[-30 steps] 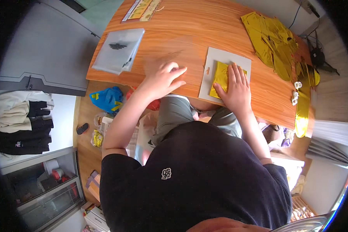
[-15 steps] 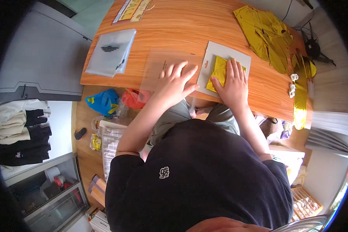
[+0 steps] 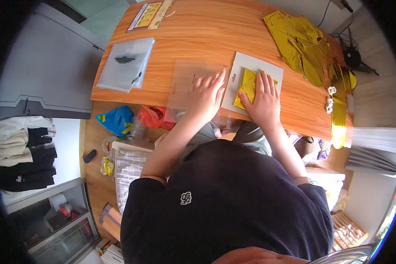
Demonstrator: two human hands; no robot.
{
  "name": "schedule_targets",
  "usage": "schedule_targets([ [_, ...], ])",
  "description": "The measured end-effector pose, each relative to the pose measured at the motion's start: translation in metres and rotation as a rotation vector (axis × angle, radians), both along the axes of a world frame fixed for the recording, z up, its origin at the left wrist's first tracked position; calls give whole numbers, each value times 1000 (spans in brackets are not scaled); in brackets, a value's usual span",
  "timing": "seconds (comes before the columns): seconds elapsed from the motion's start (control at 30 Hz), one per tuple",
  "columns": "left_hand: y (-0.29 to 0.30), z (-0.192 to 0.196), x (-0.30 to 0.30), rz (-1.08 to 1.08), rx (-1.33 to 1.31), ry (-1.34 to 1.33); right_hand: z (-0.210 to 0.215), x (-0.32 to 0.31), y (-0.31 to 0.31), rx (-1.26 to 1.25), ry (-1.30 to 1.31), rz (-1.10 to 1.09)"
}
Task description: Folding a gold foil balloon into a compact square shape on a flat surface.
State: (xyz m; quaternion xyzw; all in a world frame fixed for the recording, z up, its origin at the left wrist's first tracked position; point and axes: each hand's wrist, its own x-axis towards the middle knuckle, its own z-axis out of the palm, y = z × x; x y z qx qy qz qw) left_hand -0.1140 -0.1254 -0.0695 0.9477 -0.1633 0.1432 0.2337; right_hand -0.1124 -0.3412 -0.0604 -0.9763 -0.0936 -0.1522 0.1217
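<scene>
My right hand (image 3: 265, 99) lies flat with fingers stretched out over a folded gold foil packet (image 3: 247, 86). Under the packet is a pale grey card (image 3: 245, 60) with a hang hole near its left edge. Just left of the card, my left hand (image 3: 206, 97) rests on a clear plastic bag (image 3: 178, 83), its fingers extended and nothing gripped. The bag's lower part hangs past the near edge of the wooden table (image 3: 198, 35).
A stack of clear plastic bags (image 3: 126, 61) lies at the table's left. Crumpled gold foil sheets (image 3: 301, 44) spread across the far right, with small white pieces (image 3: 330, 100) near the right edge. Printed packaging (image 3: 150, 16) sits far left. Blue (image 3: 115, 119) and red bags (image 3: 152, 118) lie below.
My left hand has shifted a little right, its fingers drawn closer together, and the clear bag has moved slightly right with it. My right hand stays on the foil packet.
</scene>
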Motion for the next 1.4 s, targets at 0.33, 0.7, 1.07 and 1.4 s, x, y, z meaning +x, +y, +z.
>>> schedule_targets([
  [0.33,-26,-9,19,202,37,-70,0,-1,1,4,2,21],
  [0.7,-39,-7,31,161,87,11,3,-15,-1,35,34,47],
  [1.07,-39,-12,44,115,138,8,6,-12,-10,-86,92,17],
  [1.4,-41,-10,50,53,96,-29,8,-9,-15,-57,79,-3],
])
